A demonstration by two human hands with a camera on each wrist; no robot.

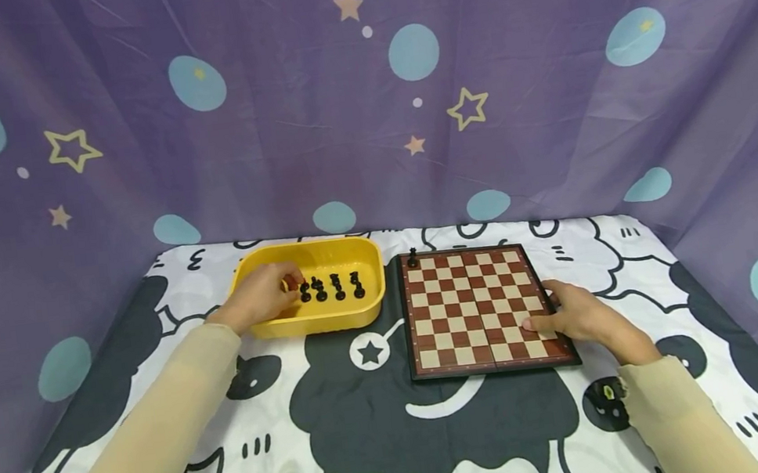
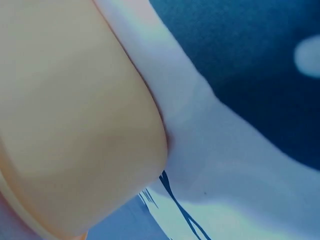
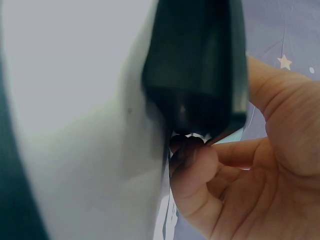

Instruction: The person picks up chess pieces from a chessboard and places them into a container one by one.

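Note:
Over the left side of a yellow tray (image 1: 322,323), my left hand (image 1: 265,290) has its fingers curled, and the fingertips pinch at the top of a black chess piece (image 1: 305,293). Several more black pieces (image 1: 339,286) stand in a row to its right. The left wrist view shows the tray's outer wall (image 2: 85,115) but not the hand's fingers. My right hand (image 1: 576,315) grips the right edge of a brown and cream chessboard (image 1: 459,295). Its thumb lies on top, and in the right wrist view the fingers (image 3: 197,172) curl at the board's dark underside (image 3: 195,65).
One black chess piece (image 1: 412,258) stands on the far left corner of the board. The tray sits left of the board, with a narrow gap between them. A black and white cartoon cloth (image 1: 374,426) covers the table. Purple curtains (image 1: 308,119) hang behind and at the sides.

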